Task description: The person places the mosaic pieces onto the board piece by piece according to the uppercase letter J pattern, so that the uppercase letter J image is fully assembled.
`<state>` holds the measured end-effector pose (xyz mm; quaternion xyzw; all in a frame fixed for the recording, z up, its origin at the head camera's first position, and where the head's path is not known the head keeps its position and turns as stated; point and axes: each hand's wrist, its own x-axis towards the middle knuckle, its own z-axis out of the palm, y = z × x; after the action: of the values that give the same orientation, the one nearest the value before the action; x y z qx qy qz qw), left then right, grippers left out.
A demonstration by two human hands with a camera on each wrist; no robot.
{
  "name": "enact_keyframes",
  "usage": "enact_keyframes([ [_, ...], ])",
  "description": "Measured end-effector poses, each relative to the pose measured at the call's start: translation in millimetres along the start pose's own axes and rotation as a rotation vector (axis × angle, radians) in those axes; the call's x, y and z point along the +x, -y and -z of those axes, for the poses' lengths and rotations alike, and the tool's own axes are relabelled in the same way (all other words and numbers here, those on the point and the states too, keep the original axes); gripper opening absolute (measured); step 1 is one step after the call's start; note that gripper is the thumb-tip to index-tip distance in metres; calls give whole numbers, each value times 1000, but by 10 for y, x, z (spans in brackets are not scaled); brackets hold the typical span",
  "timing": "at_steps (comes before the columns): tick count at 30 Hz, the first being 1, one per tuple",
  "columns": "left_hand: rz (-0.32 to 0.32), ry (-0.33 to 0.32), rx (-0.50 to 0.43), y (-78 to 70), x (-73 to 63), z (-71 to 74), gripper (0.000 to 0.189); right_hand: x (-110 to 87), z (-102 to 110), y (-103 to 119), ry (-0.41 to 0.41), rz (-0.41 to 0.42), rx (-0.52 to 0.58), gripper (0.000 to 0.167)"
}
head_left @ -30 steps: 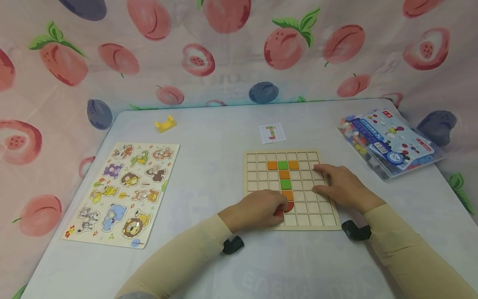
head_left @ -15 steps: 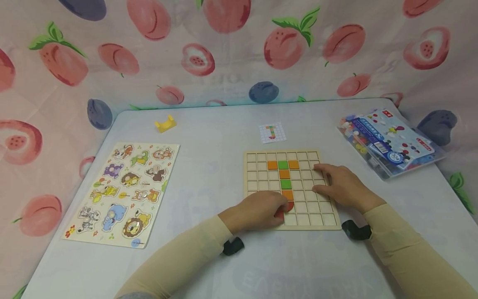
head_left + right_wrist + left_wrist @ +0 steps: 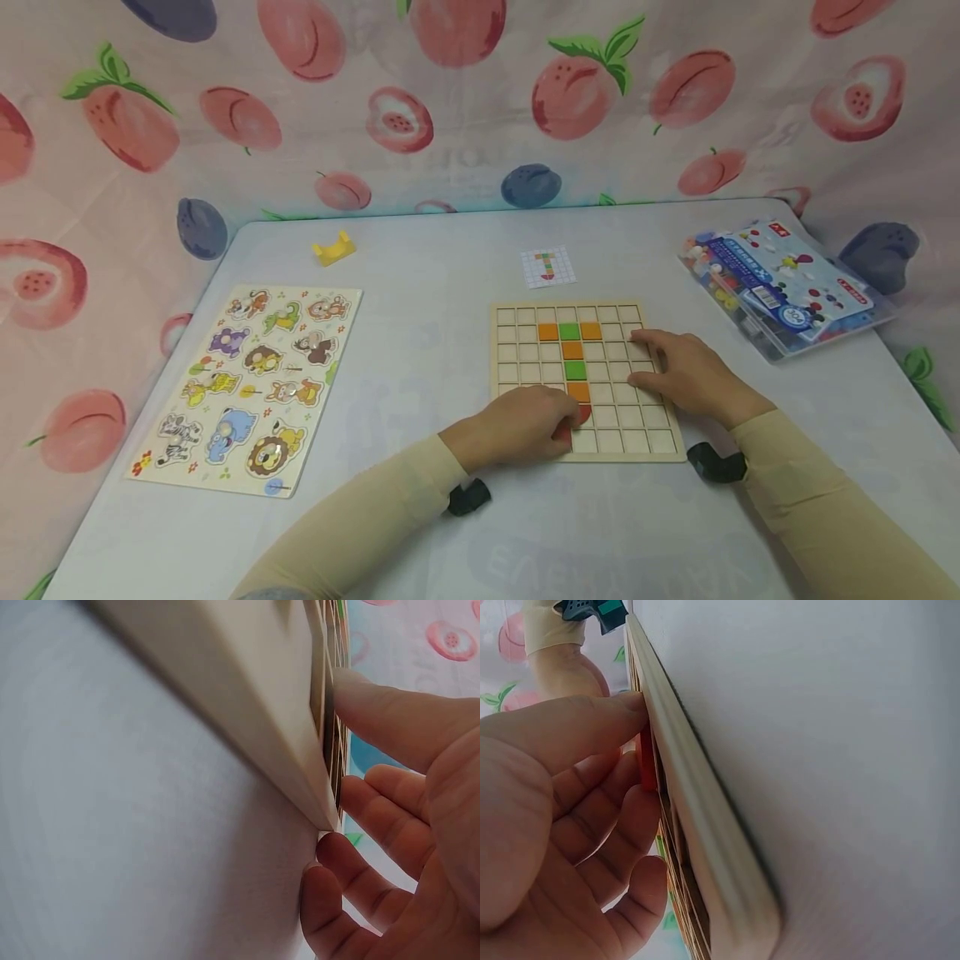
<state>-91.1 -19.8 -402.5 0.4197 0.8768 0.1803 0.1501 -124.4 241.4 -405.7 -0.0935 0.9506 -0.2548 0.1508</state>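
A square wooden grid board [image 3: 630,440] lies on the table, with orange [image 3: 577,392] and green [image 3: 574,370] square tiles set in a T shape. Below the lowest orange tile shows a red rounded tile [image 3: 585,413], partly covered by fingertips. My left hand [image 3: 517,425] reaches over the board's near left part and pinches a red tile [image 3: 648,761] between thumb and curled fingers, low against the grid. At the right side of the board, my right hand [image 3: 693,379] rests thumb and forefinger on the cells, its other fingers along the edge [image 3: 300,769].
A small card [image 3: 547,267] with a matching coloured T pattern lies behind the board. To the left is an animal puzzle board [image 3: 300,433], with a yellow plastic piece [image 3: 333,248] beyond it. A clear box of coloured pieces [image 3: 787,287] stands back right.
Almost nothing differs. Both hands stay in the same places on the board, and the tiles keep their positions; the head view has shifted very slightly.
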Motion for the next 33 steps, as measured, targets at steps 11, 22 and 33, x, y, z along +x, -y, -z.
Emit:
enact_keyframes([
  [11,4,-15,-2,-13,-20,6,13,-3,-3,10,3,-13,-3,70],
  [22,-5,-25,-17,-16,-36,12,8,-10,-1,16,-1,-8,-11,70],
  [33,-2,-20,-25,-23,-44,24,8,-1,-10,14,-4,-12,-19,69],
])
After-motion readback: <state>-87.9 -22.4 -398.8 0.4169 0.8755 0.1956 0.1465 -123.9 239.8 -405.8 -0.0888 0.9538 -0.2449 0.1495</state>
